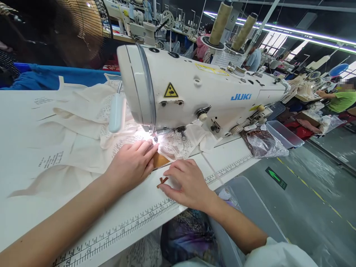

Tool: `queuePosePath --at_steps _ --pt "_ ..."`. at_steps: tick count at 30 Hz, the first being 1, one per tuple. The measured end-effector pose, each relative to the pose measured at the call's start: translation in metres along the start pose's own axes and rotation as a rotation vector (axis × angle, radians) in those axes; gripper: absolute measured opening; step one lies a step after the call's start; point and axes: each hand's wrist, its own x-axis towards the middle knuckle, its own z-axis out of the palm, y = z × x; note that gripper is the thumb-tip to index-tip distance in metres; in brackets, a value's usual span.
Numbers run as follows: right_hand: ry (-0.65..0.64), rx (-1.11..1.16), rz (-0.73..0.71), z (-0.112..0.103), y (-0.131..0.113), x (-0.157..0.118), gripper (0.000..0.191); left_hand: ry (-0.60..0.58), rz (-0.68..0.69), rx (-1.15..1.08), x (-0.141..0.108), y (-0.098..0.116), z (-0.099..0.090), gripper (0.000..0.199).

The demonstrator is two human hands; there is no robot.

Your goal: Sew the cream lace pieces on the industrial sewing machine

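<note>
Cream lace fabric (178,144) lies under the lit needle area of a white sewing machine (178,85), and more of it spreads over the table to the left. My left hand (132,163) rests on the lace just in front of the needle, its fingers together and pressed on the fabric. Nearer the table's front edge, my right hand (185,181) has its fingers curled, with a small brown strip (162,181) at the thumb and fingertips. An orange-brown patch (160,160) shows between the two hands.
The white table (111,230) has a printed ruler along its front edge. A plastic-wrapped brown bundle (263,142) sits at its right end. Below are clear bins (250,196). A fan (80,29) stands at the back left. A person in green (343,101) sits far right.
</note>
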Motion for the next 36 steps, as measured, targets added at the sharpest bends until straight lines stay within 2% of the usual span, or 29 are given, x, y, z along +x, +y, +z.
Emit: queuePosePath --at_steps 4,8,11,14,18,24,31,36 --pt "-0.049 -0.065 -0.043 0.006 -0.006 -0.001 0.009 -0.008 0.007 0.037 0.0 0.001 -0.002 0.044" --pt "-0.15 -0.031 -0.164 0.0 -0.001 0.004 0.015 -0.029 -0.008 0.001 0.001 0.001 -0.003 0.043" --pt "-0.178 0.011 -0.222 -0.005 0.002 0.004 0.02 -0.041 -0.011 0.018 0.002 0.001 -0.004 0.045" --pt "-0.093 0.027 -0.114 -0.003 -0.003 -0.004 0.018 -0.03 0.003 0.055 0.001 0.001 -0.003 0.045" --pt "0.052 -0.016 0.065 0.012 -0.016 -0.016 0.009 -0.011 0.015 0.081 0.001 0.002 -0.003 0.044" --pt "0.045 -0.059 0.132 0.024 -0.024 -0.014 0.008 0.016 0.021 0.078 0.001 0.001 -0.003 0.044" --pt "0.056 -0.084 0.129 0.026 -0.024 -0.011 0.01 0.002 0.001 0.049 0.001 0.001 -0.004 0.044" --pt "0.13 -0.107 -0.019 0.017 -0.021 -0.007 0.016 -0.054 -0.057 -0.091 -0.001 -0.001 -0.006 0.046"
